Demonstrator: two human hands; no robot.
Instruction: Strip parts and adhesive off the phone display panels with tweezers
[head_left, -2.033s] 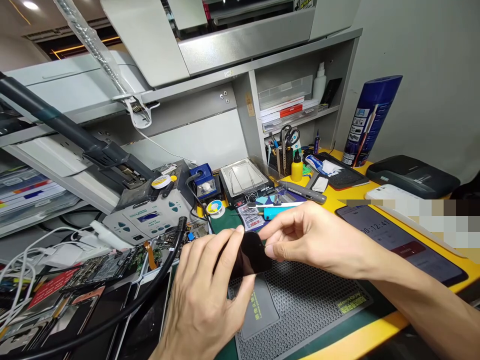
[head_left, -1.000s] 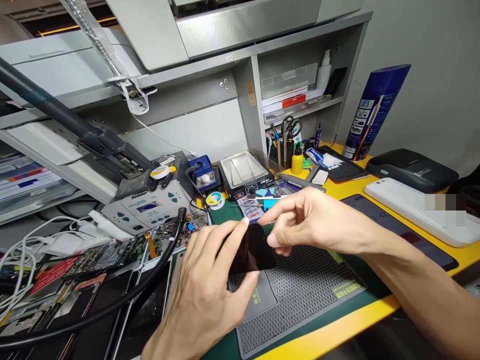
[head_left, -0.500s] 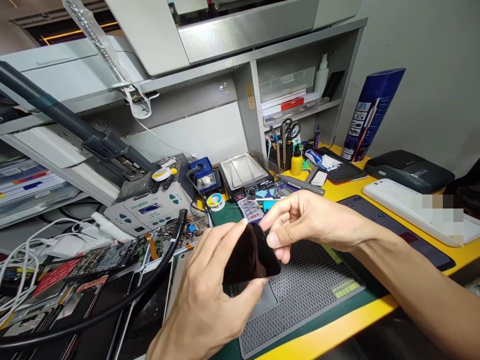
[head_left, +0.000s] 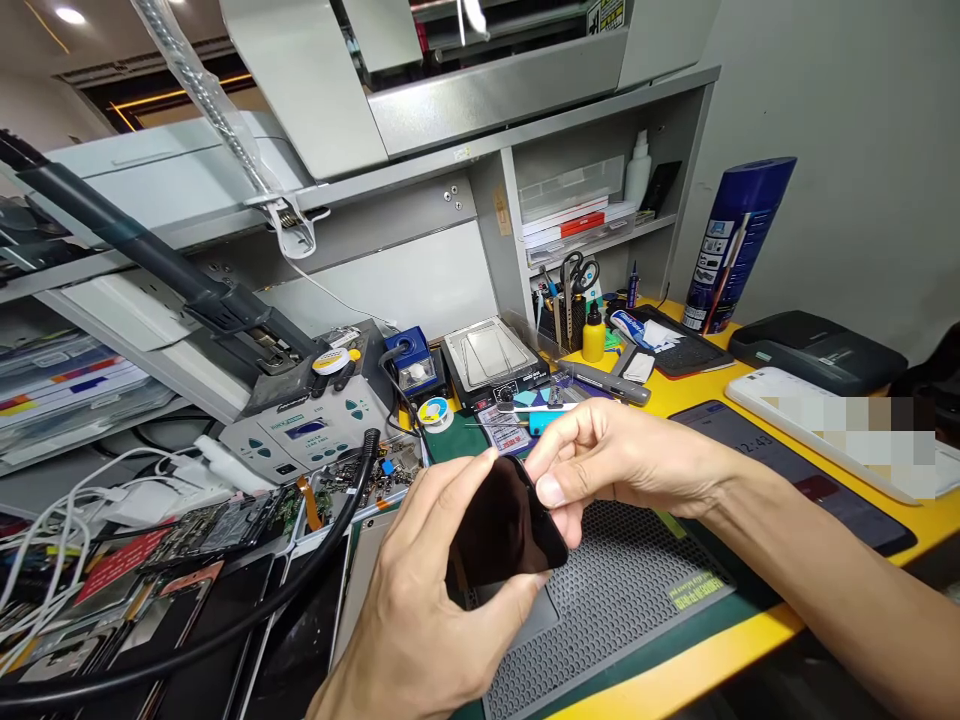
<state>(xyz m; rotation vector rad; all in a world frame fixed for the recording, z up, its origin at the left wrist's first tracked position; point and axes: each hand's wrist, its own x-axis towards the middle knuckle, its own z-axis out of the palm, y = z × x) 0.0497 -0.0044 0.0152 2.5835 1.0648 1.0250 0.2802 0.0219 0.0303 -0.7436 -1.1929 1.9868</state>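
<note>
My left hand (head_left: 427, 570) wraps round a black smartphone (head_left: 499, 530), thumb along the near edge and fingers over the far edge. The phone is tilted, its glossy dark face towards me, above a grey honeycomb-patterned mat (head_left: 615, 590). At the phone's right-hand end my right hand (head_left: 581, 465) is closed in a pinch, thumb and forefinger right against the edge. Whatever may lie between those fingertips is hidden. Below the phone, a flat grey plate (head_left: 536, 610) shows in part on the mat.
A soldering station (head_left: 307, 430) stands at the left, with a black hose (head_left: 300, 565) curving across phone parts. Behind are a solder spool (head_left: 433, 412), a yellow bottle (head_left: 593, 335) and a pen holder (head_left: 562, 310). A lit phone (head_left: 795, 470) lies right, near a blue can (head_left: 739, 245).
My right hand's thumb has come closer against the phone's end. The phone has shifted slightly down and right in view, still in my left hand. The camera has tilted a little upward.
</note>
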